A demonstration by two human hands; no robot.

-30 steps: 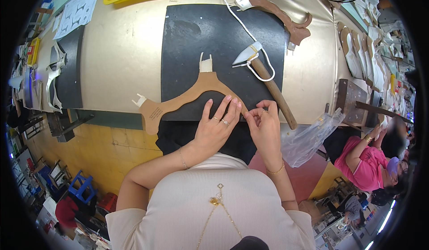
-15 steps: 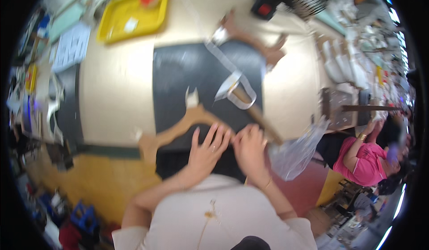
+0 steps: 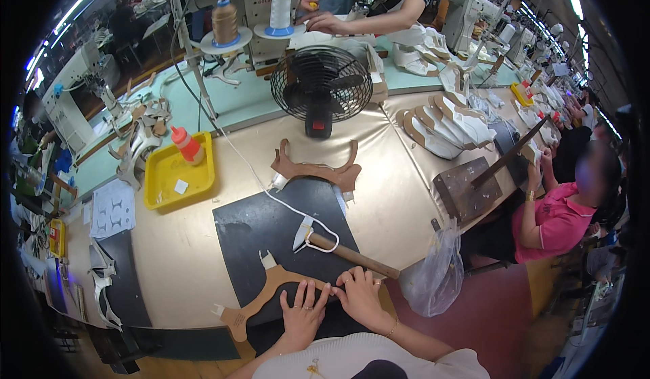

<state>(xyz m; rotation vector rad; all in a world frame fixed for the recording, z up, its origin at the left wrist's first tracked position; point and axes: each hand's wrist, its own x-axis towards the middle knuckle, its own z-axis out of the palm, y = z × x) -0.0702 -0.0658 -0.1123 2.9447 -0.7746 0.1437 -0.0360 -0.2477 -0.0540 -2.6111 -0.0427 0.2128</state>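
A tan shoe-upper piece (image 3: 271,287) with pale tabs lies at the front edge of a black mat (image 3: 247,223). My left hand (image 3: 305,314) rests on it, fingers spread and stretched out. Its right end is pinched in the closed fingers of my right hand (image 3: 362,301), which partly cover it. Just beyond my right hand is a hammer (image 3: 355,258) with a wooden handle. White cord (image 3: 281,206) loops around it near the head. Another brown upper piece (image 3: 315,171) lies at the mat's far edge.
A yellow tray (image 3: 179,196) holds a red-capped bottle (image 3: 187,145). A black fan (image 3: 321,88) stands at the back. White shoes (image 3: 440,128) sit beside a dark block (image 3: 467,189) at right. A plastic bag (image 3: 433,274) hangs off the table edge. A person in pink (image 3: 555,213) works at right.
The view has tilted up, bringing the fan, thread spools and another person's arm fully into sight. Both hands remain at the tan piece, my left spread on it, my right at its end.
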